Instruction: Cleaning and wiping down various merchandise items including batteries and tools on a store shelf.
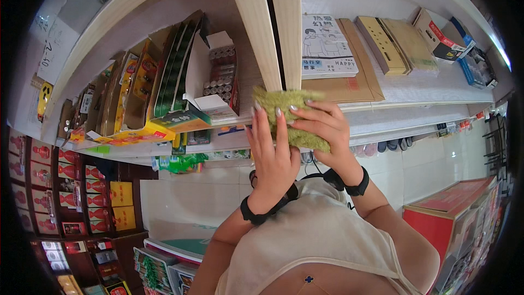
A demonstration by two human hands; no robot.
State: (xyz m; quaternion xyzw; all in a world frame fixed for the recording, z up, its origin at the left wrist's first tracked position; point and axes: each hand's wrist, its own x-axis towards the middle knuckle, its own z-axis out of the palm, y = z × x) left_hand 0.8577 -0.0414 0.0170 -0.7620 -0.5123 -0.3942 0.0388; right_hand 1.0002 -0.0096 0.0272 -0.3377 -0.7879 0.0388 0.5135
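Note:
A fuzzy yellow-green cloth (301, 133) lies against the front edge of the shelving, where two pale wooden uprights (288, 28) meet. My left hand (272, 147) rests on the cloth's left part, fingers pointing up and slightly spread. On its right part, my right hand (331, 131) presses with its fingers bent across it. Part of the cloth is hidden under both hands. An open box of batteries (219, 78) stands to the left of the uprights. To the right, a printed book (327, 47) rests on brown envelopes (368, 86).
More packets in display boxes (139, 86) fill the left shelf. Notebooks (382, 45) and small open cartons (440, 39) sit on the right shelf. Green packages (180, 163) hang below. A red cabinet (430, 229) stands at the lower right, and stocked dark shelves (139, 196) at the left.

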